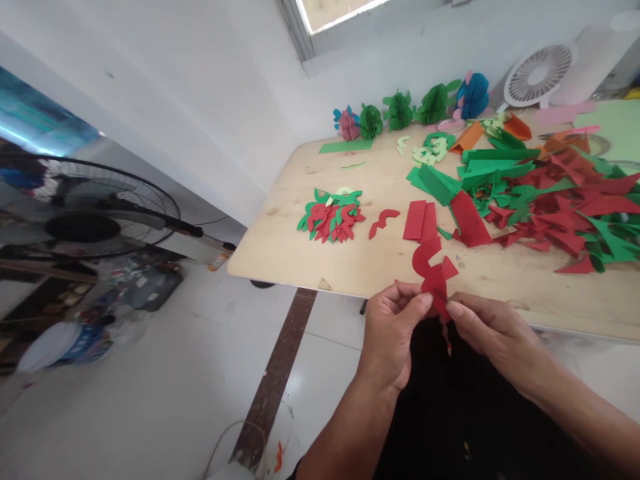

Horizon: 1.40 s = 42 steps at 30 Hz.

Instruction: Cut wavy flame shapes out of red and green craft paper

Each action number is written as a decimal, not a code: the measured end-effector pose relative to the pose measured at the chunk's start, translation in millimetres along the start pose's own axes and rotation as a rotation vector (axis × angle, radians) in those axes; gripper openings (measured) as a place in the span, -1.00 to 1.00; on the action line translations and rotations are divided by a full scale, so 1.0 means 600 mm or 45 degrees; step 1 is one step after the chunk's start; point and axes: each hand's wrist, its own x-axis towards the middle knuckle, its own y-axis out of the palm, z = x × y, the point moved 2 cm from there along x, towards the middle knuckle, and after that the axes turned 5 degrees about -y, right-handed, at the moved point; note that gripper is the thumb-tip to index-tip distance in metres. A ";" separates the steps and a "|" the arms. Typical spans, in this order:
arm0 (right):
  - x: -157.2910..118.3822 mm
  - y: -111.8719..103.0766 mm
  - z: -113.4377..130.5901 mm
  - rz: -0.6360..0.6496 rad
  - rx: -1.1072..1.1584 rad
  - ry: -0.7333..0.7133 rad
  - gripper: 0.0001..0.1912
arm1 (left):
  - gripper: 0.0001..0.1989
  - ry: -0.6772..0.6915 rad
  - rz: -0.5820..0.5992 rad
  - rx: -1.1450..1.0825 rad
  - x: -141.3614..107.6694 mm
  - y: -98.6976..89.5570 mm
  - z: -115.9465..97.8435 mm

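A curved red paper cutout is pinched between my two hands over the table's front edge. My left hand grips its left side with thumb and fingers. On the other side, my right hand has its thumb and fingertips closed on the paper's lower right part. A narrow twisted strip hangs beneath the fingers. Farther left on the table lies a pile of red and green cut paper shapes. Between that pile and my hands is a loose red wavy piece, with folded red paper beside it.
Red and green scraps cover the table's right side. Several honeycomb paper figures stand along the wall, near a small white fan. A large black fan stands left of the wooden table.
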 end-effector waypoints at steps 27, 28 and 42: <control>-0.001 -0.028 0.011 0.012 -0.094 -0.035 -0.66 | -0.92 0.052 0.013 -0.049 0.002 -0.006 0.002; -0.002 -0.031 0.009 -0.031 -0.067 -0.014 -0.66 | -0.92 0.055 0.007 -0.048 0.002 -0.007 0.003; 0.010 -0.016 0.015 -0.251 0.075 0.053 -0.84 | -0.88 0.033 -0.016 0.061 0.002 0.004 0.009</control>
